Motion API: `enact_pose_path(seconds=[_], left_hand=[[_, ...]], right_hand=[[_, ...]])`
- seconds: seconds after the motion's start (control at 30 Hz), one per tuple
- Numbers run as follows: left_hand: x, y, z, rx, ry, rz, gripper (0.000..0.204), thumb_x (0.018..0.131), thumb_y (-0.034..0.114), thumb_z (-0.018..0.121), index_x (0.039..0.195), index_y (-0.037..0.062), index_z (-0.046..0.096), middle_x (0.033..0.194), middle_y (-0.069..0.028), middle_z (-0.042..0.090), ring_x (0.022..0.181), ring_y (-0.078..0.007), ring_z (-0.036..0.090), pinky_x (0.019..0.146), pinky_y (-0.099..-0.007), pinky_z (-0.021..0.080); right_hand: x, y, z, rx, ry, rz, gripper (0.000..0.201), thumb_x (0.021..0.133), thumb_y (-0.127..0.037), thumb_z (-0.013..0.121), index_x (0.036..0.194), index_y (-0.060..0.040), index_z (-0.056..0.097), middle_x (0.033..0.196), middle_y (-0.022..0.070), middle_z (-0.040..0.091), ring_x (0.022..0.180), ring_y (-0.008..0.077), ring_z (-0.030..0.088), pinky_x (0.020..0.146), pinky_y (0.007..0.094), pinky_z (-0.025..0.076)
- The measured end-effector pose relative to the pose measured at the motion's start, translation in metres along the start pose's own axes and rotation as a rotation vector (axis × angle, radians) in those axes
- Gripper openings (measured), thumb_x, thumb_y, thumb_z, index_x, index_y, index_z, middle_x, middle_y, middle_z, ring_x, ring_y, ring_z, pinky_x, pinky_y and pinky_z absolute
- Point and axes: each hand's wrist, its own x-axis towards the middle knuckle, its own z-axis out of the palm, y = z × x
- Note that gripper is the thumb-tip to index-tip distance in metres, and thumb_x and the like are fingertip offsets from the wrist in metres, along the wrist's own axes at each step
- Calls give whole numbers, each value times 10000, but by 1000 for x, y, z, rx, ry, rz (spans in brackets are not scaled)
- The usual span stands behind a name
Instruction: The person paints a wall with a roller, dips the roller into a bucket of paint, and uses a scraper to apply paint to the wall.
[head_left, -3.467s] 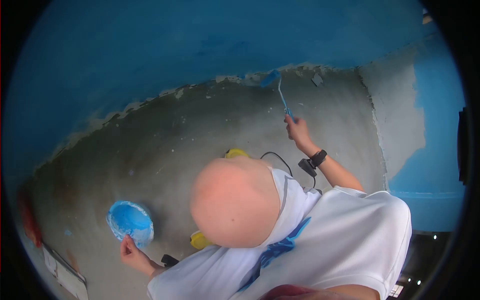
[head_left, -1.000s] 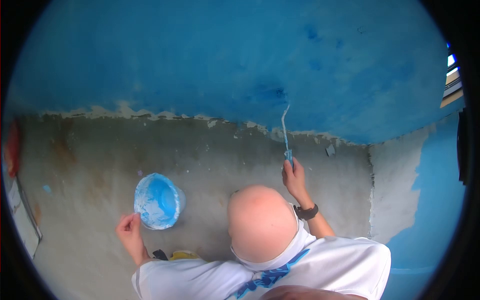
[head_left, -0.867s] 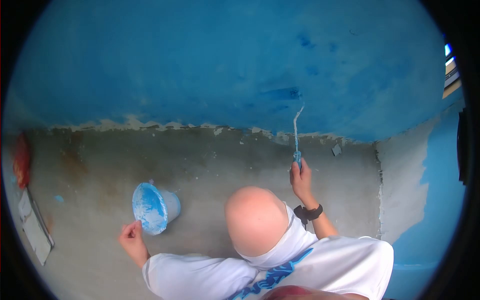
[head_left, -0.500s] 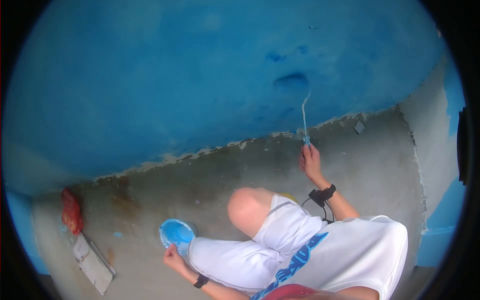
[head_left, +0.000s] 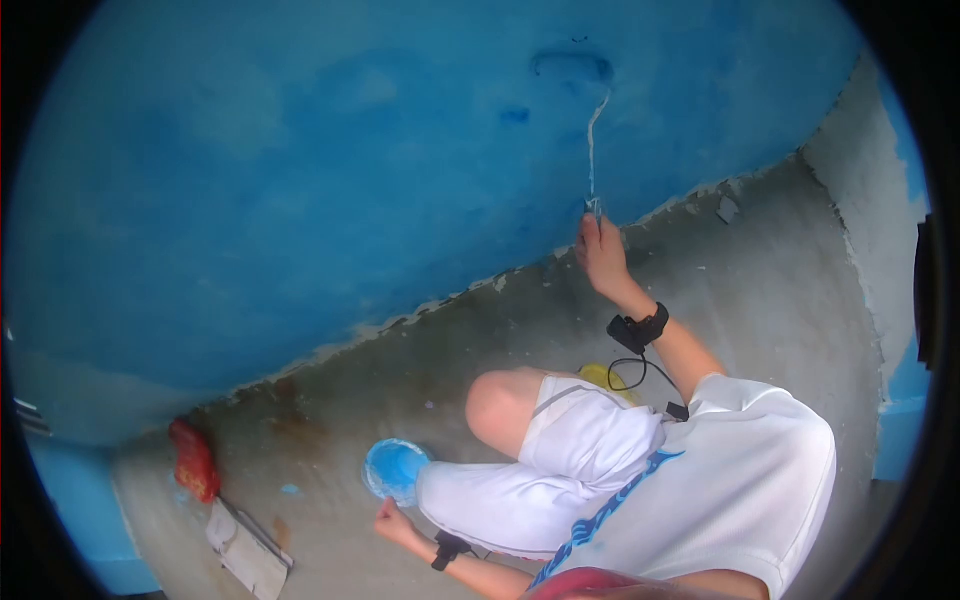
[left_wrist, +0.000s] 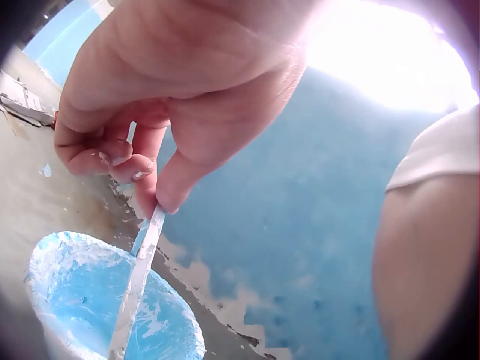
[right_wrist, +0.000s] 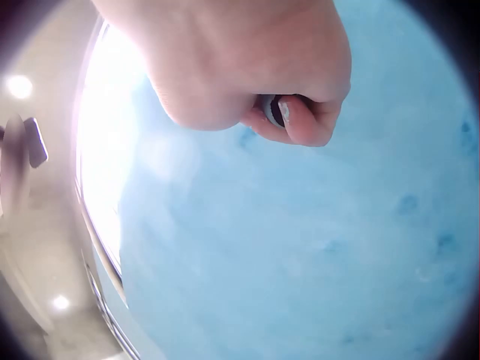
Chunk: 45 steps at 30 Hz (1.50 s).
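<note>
My right hand [head_left: 603,258] grips a paint roller [head_left: 592,150] by its handle; only the handle's end shows inside the curled fingers in the right wrist view. The roller's paint-covered wire frame reaches up to its blue sleeve [head_left: 572,66], which lies against the blue wall [head_left: 350,200]. Low at the left, my left hand [head_left: 398,524] pinches the white, paint-smeared handle strip [left_wrist: 139,289] of a bucket. Blue paint coats the inside of this bucket [left_wrist: 41,262], and its rim is crusted white and blue. The bucket sits beside the white-clothed leg.
A ragged, chipped edge separates the blue wall from the grey floor [head_left: 720,270]. A red bag [head_left: 194,460] and a pale flat board [head_left: 250,555] lie at the left. A partly painted wall [head_left: 860,190] stands at the right. Something yellow [head_left: 605,380] shows beside the knee.
The roller has moved from the wall's lower edge higher up the blue wall. The head view has turned, and the bucket, still held by my left hand, now appears nearer the leg.
</note>
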Motion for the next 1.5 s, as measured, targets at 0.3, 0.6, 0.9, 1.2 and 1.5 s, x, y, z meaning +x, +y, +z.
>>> enact_pose_path(seconds=[0.3, 0.6, 0.9, 1.2, 1.5], left_hand=[[-4, 15, -15, 92, 101, 59, 264, 817, 147, 732, 911, -99, 706, 783, -174, 695, 685, -217, 604, 642, -374, 491], [-11, 55, -32, 246, -18, 163, 400, 986, 233, 502, 787, -106, 580, 717, -247, 590, 668, -357, 553, 667, -416, 467], [-44, 111, -12, -141, -305, 214, 330, 948, 98, 574, 1242, 7, 456, 1062, -144, 575, 940, -224, 573, 821, -340, 478], [-49, 140, -21, 40, -402, 395, 392, 888, 44, 618, 1260, 28, 494, 1051, -146, 600, 953, -256, 590, 811, -373, 477], [-50, 151, -22, 245, -385, 588, 450, 824, -55, 612, 1257, -9, 499, 1077, -180, 591, 1018, -355, 534, 917, -434, 410]], right_hand=[[-71, 83, -17, -467, -17, 42, 314, 1025, -268, 430, 928, 20, 508, 654, 182, 512, 568, 324, 511, 585, 414, 421], [-32, -40, 15, -454, 118, -116, 274, 1021, -223, 461, 930, 31, 507, 601, 140, 488, 537, 270, 501, 552, 408, 398], [-31, -35, 16, -463, 36, -36, 253, 1014, -219, 474, 958, 26, 505, 618, 181, 510, 559, 344, 530, 559, 437, 396], [-80, 45, 9, -553, 18, 133, 266, 1006, -226, 471, 1024, 34, 523, 737, 282, 592, 768, 505, 574, 670, 540, 422], [-23, -63, 42, -526, 52, -152, 274, 998, -214, 507, 1003, 60, 508, 629, 239, 564, 620, 472, 551, 571, 503, 412]])
